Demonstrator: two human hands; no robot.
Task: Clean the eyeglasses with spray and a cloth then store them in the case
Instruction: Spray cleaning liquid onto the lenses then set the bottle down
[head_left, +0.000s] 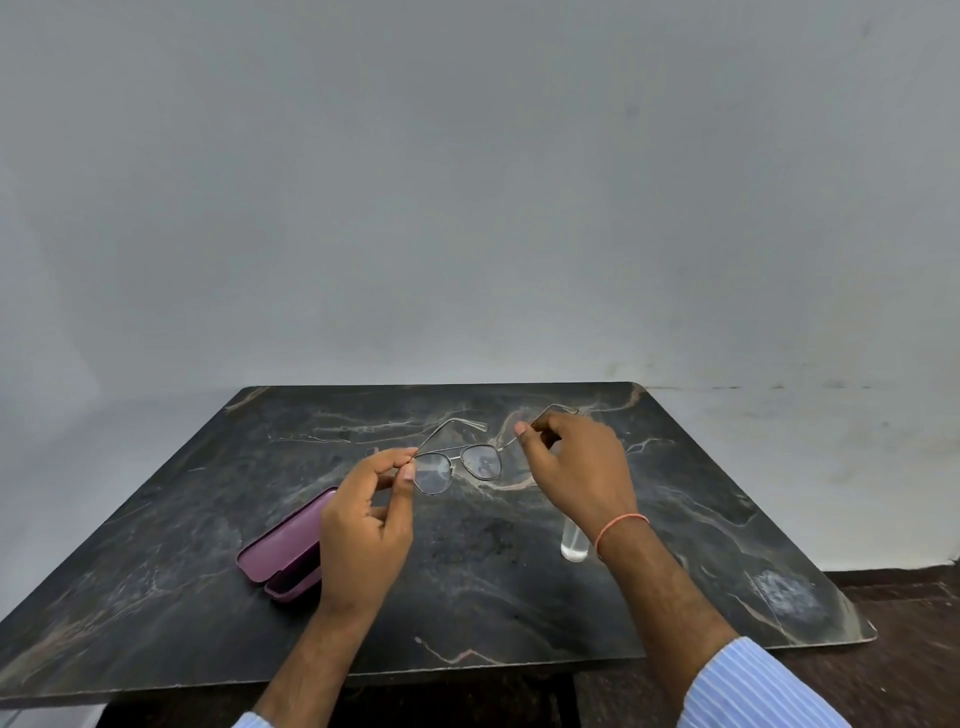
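Thin metal-framed eyeglasses (457, 465) hang above the dark marble table (519, 597), both temple arms unfolded and pointing away from me. My left hand (366, 525) pinches the frame at its left hinge. My right hand (576, 467) pinches the right temple arm a little beyond the hinge. An open purple glasses case (283, 548) lies on the table, partly behind my left hand. A clear spray bottle (574, 543) stands just left of my right wrist, its top hidden by the hand. No cloth is in view.
A plain grey wall rises behind the table. The table's far edge lies just beyond the glasses, and its right corner (867, 631) juts over a brown floor. A pale smudge (787, 592) marks the tabletop at the right.
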